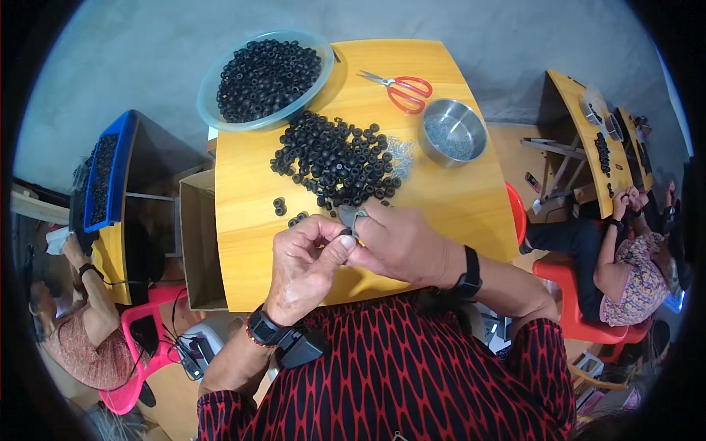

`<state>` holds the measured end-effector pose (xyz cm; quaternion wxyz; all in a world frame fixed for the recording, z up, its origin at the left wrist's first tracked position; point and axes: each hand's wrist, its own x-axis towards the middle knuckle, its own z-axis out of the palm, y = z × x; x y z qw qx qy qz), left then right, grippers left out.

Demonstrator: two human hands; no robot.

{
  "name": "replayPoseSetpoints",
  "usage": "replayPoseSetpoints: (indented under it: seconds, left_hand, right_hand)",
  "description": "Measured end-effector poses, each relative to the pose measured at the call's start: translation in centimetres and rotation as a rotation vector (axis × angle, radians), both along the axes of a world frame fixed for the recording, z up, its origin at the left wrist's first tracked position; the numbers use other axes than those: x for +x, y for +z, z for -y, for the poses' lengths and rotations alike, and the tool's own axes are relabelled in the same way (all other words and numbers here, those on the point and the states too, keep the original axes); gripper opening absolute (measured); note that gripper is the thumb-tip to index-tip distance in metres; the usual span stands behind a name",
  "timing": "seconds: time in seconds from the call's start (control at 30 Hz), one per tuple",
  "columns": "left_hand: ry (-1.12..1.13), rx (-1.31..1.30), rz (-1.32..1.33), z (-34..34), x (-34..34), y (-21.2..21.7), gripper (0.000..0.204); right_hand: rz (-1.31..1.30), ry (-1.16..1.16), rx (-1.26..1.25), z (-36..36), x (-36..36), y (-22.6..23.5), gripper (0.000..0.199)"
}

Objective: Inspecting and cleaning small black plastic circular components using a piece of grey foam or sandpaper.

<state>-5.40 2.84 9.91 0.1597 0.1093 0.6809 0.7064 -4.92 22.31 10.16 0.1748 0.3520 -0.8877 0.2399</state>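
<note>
My left hand (303, 266) and my right hand (408, 246) meet over the table's near part. Between the left thumb and fingertips is a small black ring-shaped part (346, 232), mostly covered by the fingers. My right hand is closed on a small grey pointed tool (348, 215), whose exact kind I cannot make out; its tip points away from me. Just beyond the hands lies a pile of black ring-shaped parts (334, 158), with a few loose ones to its left. Small silvery pieces (401, 156) are scattered at the pile's right edge.
A pale blue basin (208, 99) full of black parts stands far left on the yellow table (243, 220). Red-handled scissors (404, 90) and a steel bowl (441, 152) of silvery pieces lie right. A cardboard box (197, 253) stands left. People work at tables on both sides.
</note>
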Motion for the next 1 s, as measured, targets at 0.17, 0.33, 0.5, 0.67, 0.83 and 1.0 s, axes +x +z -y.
replayPoseSetpoints:
  seconds: [0.17, 0.33, 0.5, 0.67, 0.83, 1.0]
  left_hand:
    - [-0.007, 0.007, -0.022, 0.0, 0.1, 1.0, 0.005]
    - [0.021, -0.01, -0.039, -0.1, 0.3, 0.6, 0.004]
    - [0.064, -0.026, -0.044, -0.1, 0.7, -0.2, 0.005]
    - [0.08, -0.022, -0.033, -0.1, 0.4, -0.3, 0.004]
    - [0.02, 0.052, 0.043, 0.4, -0.1, -1.1, 0.008]
    - [0.042, 0.222, 0.303, -0.2, -0.2, -1.9, 0.011]
  right_hand:
    - [0.084, 0.099, -0.033, -0.6, -1.1, 1.2, 0.028]
    - [0.172, 0.092, 0.001, -0.5, -0.9, 1.3, 0.028]
    - [0.098, 0.03, 0.019, 0.2, -0.2, 0.5, 0.027]
    - [0.068, -0.007, -0.038, 0.8, 0.0, -0.8, 0.026]
    - [0.139, -0.004, -0.125, 0.8, -0.5, -1.2, 0.026]
    - [0.353, 0.03, -0.164, -0.4, -1.0, -0.8, 0.026]
